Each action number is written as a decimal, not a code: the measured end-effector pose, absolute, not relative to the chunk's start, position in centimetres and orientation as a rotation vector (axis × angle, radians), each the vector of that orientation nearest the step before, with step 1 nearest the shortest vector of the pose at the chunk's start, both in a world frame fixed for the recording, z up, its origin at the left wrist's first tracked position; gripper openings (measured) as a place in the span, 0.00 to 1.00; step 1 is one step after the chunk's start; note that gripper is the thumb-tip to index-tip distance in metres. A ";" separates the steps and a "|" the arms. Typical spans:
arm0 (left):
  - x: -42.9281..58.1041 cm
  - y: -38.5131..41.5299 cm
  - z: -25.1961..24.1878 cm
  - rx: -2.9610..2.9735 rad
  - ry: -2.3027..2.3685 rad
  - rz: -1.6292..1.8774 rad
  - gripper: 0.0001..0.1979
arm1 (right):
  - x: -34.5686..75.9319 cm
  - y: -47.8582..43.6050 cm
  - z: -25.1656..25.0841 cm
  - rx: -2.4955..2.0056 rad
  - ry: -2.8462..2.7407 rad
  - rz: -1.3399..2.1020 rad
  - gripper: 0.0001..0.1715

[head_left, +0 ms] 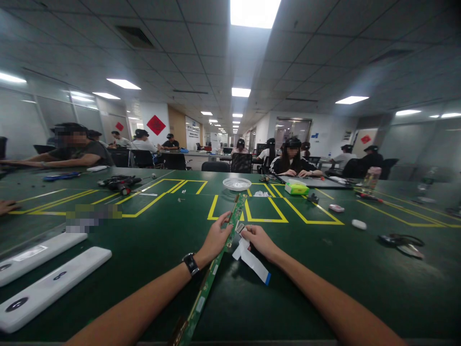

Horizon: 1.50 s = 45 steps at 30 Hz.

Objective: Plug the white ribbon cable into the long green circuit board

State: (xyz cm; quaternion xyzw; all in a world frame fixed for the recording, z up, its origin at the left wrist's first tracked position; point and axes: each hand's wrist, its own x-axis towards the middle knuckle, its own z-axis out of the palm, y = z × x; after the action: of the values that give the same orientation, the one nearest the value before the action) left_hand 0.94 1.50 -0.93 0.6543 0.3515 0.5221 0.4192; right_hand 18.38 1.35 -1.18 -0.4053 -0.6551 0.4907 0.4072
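holding a long green circuit board (215, 269) over the dark-green worktop (151, 240) in a curled left hand (217, 238), pinching a flat white ribbon cable (254, 263) in the right hand (260, 239) (perhaps attached, perhaps loose), risking creases if tugged crookedly.

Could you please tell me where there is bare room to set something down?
The green tabletop looks bare between the right hand and the white oval object, and between the left hand and the nearer long white case. It is crowded at the hands, with the circuit board and white ribbon.
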 end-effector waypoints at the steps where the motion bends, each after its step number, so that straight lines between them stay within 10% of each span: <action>1: 0.9 1.4 -0.9 1.659 0.897 1.294 0.26 | 18.4 1.5 -1.3 -1.021 -1.649 1.229 0.15; 29: 1.0 1.1 -1.0 1.791 0.862 1.224 0.25 | 19.2 1.5 -1.2 -1.023 -1.686 1.237 0.23; 45: 0.0 2.6 -1.8 1.654 0.993 1.157 0.36 | 22.7 3.9 -1.2 -1.371 -1.975 0.493 0.22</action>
State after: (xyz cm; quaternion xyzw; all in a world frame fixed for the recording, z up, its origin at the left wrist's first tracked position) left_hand 0.03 2.61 -1.77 0.6634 0.3983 0.4640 0.4312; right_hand 22.74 3.89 -1.20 -0.5260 -0.7575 0.1892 0.3371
